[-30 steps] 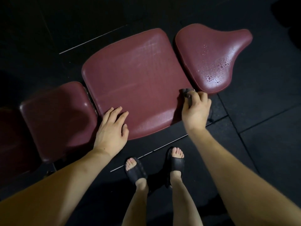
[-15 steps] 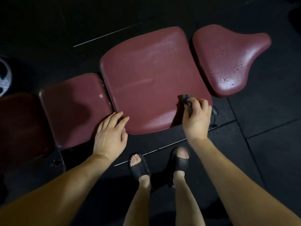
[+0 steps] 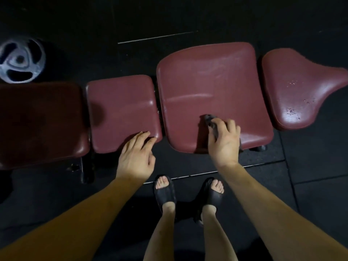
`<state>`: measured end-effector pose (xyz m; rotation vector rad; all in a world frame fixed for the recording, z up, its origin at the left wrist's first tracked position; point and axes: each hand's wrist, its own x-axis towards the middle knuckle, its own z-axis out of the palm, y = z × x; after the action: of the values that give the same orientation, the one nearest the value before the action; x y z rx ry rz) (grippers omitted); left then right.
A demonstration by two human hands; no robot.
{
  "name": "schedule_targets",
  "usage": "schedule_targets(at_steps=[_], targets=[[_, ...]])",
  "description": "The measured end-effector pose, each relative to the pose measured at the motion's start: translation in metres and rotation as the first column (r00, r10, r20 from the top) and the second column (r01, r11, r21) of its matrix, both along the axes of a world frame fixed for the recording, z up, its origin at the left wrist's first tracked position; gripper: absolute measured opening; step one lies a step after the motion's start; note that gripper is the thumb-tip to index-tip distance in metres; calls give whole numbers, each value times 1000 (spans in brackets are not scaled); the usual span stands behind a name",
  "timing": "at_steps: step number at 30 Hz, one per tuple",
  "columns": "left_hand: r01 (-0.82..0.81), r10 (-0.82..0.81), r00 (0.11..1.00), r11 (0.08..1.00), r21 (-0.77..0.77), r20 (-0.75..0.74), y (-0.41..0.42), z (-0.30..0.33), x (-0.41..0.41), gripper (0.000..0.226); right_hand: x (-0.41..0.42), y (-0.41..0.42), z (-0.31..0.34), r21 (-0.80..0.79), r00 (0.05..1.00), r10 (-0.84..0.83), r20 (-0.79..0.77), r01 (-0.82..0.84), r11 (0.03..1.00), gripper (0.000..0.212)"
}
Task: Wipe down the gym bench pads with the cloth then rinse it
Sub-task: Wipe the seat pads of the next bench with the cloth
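- Dark red vinyl covers the four bench pads, which lie in one row from left to right; the long axis of the bench runs across the picture, and the narrow end of the seat pad (image 3: pixel 299 89) points to the right.
- The dark cloth (image 3: pixel 211 122) is bunched up on the large middle pad (image 3: pixel 212 87), near its front edge — its long side goes from the upper left toward the lower right, under the hand.
- The right hand (image 3: pixel 225 142) grips the cloth with curled fingers and presses it on this pad; one end of the cloth sticks out beyond the fingertips.
- The left hand (image 3: pixel 136 157) is well apart from the cloth, with straight fingers that rest on the front right corner of the small pad (image 3: pixel 120 110) — it holds nothing.
- Water drops are on the seat pad at the right.
- A grey weight plate (image 3: pixel 19 61) lies on the black floor (image 3: pixel 310 185) at the upper left, and two feet in black sandals (image 3: pixel 165 194) stand before the bench.
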<state>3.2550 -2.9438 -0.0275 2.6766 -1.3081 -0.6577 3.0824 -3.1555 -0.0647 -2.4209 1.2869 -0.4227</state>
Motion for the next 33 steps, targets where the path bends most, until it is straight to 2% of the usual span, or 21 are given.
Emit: schedule_targets(at_steps=[2,6,10,12,15,17,20,23,26,28,30,33], targets=[[-25,25,1000,999,-22,-11,3,0,2,56,16,6,0,15,999,-45,-7,45,999,26],[-42,40,999,998,-56,-30,7,-3,6,53,68,-3,-4,-28,982,187,23,-187,982,27],[-65,61,997,993,-99,-39,8,-6,12,50,112,-9,-2,-20,948,317,8,-317,948,24],[-66,62,997,993,-96,-49,9,-4,13,50,95,4,3,-26,866,500,29,-499,866,22],[-64,58,995,995,-75,-78,10,-2,15,50,43,20,12,18,666,744,45,-745,666,24],[-70,64,995,995,-77,-80,11,-1,16,51,28,18,10,37,598,800,55,-802,596,26],[-83,76,995,991,-104,-64,9,-4,16,51,47,2,1,-28,548,837,20,-836,548,25],[-70,68,998,986,-153,-17,6,-12,17,46,97,-22,-4,-114,620,785,-3,-780,616,25],[-23,26,1000,984,-178,17,-2,-16,20,44,141,-51,-3,-137,808,588,39,-579,804,22],[-52,50,999,987,-155,-21,-12,-13,23,45,147,-50,-2,-88,886,458,73,-452,888,22],[-66,60,996,992,-110,-61,-21,-8,22,47,130,-32,-1,-60,880,470,73,-467,882,22],[-45,39,996,997,-71,-83,-25,-2,20,47,84,-12,0,-44,814,580,34,-579,814,24]])
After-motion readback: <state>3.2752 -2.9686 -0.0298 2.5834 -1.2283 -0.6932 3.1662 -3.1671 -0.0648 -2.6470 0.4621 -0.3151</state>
